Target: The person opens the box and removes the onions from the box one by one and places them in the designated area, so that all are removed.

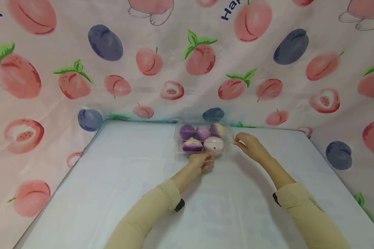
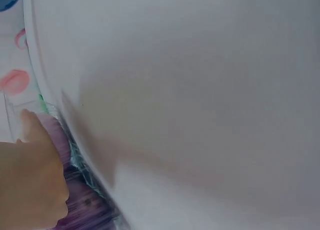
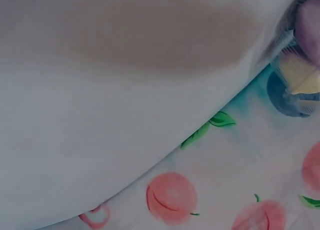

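A clear plastic clamshell box (image 1: 178, 147) stands at the back of the table, with purple and cream rounded pieces (image 1: 192, 145) inside. One front piece is pale with a small dark hole. My left hand (image 1: 201, 161) holds the front edge of the box; in the left wrist view its thumb (image 2: 32, 125) lies up along the plastic. At the right side, my right hand (image 1: 250, 145) pinches the edge of the box between thumb and fingertips. The right wrist view shows only a corner of the box with a purple piece (image 3: 307, 28), and the hand itself is out of frame.
The white table (image 1: 127, 173) ends just behind the box, against a fabric backdrop (image 1: 174, 62) printed with peaches and plums. The same fabric rises along the left and right sides.
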A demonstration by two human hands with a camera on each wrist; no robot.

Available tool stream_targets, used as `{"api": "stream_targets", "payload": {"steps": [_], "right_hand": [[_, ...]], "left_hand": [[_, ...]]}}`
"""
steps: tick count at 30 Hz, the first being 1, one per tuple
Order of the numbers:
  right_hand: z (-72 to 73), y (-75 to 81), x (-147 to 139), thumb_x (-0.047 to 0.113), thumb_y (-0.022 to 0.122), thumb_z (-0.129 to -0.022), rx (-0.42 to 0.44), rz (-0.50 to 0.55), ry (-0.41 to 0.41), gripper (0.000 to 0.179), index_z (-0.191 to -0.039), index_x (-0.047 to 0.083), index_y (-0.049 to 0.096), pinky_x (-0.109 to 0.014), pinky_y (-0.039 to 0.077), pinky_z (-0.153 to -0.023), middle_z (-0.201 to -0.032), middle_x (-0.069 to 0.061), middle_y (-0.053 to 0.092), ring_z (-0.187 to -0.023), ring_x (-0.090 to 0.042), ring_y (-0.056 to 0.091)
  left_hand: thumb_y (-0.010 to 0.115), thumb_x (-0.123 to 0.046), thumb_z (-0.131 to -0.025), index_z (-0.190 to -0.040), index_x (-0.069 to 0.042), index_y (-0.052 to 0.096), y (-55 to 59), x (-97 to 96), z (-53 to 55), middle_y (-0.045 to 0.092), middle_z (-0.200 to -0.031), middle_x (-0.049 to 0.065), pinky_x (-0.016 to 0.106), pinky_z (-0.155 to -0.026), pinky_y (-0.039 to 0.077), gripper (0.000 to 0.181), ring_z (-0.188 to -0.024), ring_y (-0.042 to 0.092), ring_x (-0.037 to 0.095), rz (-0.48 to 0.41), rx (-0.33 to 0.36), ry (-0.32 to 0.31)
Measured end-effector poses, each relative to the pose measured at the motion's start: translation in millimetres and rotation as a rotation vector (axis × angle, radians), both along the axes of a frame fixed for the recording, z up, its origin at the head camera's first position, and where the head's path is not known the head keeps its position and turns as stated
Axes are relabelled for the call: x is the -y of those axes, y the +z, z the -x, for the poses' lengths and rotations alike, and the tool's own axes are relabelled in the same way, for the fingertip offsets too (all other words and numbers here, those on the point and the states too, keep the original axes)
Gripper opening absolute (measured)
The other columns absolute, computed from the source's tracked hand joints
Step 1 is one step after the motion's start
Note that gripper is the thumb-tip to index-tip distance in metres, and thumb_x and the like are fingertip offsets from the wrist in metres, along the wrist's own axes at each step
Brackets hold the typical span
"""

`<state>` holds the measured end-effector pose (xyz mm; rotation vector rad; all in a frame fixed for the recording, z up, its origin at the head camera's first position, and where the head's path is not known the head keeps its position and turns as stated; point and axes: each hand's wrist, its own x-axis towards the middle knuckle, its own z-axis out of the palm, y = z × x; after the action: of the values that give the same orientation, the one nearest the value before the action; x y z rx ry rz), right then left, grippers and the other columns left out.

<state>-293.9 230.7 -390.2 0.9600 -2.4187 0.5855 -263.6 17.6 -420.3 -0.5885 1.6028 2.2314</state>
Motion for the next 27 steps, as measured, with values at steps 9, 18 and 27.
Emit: {"api": "stream_targets", "payload": {"steps": [9, 18, 27], "right_hand": [[1.6, 10.1, 2, -0.003, 0.068, -0.081, -0.124, 0.054, -0.029, 0.009, -0.083, -0.001, 0.06, -0.04, 0.049, -0.067, -0.08, -0.012, 0.061, -0.076, -0.026, 0.059], [4.4, 23.3, 10, 0.003, 0.062, -0.089, -0.034, 0.113, -0.137, 0.008, -0.092, -0.003, 0.06, -0.042, 0.05, -0.068, -0.09, -0.017, 0.064, -0.081, -0.03, 0.063], [4.8, 30.5, 13, 0.008, 0.061, -0.091, 0.08, 0.199, -0.204, 0.019, -0.102, -0.007, 0.058, -0.051, 0.048, -0.086, -0.102, -0.024, 0.064, -0.101, -0.039, 0.061]], "left_hand": [[0.058, -0.014, -0.091, -0.119, 0.004, 0.059, 14.3, 5.1, -17.4, 0.062, -0.12, 0.024, 0.036, -0.088, 0.053, 0.034, -0.11, 0.063, 0.033, 0.131, -0.053, -0.227], [0.056, -0.018, -0.094, -0.119, 0.009, 0.06, 21.7, 39.6, -25.6, 0.065, -0.114, 0.023, 0.037, -0.088, 0.053, 0.037, -0.109, 0.062, 0.037, 0.371, -0.444, -0.448], [0.062, -0.01, -0.09, -0.114, 0.007, 0.064, 24.3, 72.8, -10.1, 0.067, -0.113, 0.019, 0.038, -0.089, 0.052, 0.03, -0.102, 0.066, 0.032, 0.743, -0.878, -0.237]]}}
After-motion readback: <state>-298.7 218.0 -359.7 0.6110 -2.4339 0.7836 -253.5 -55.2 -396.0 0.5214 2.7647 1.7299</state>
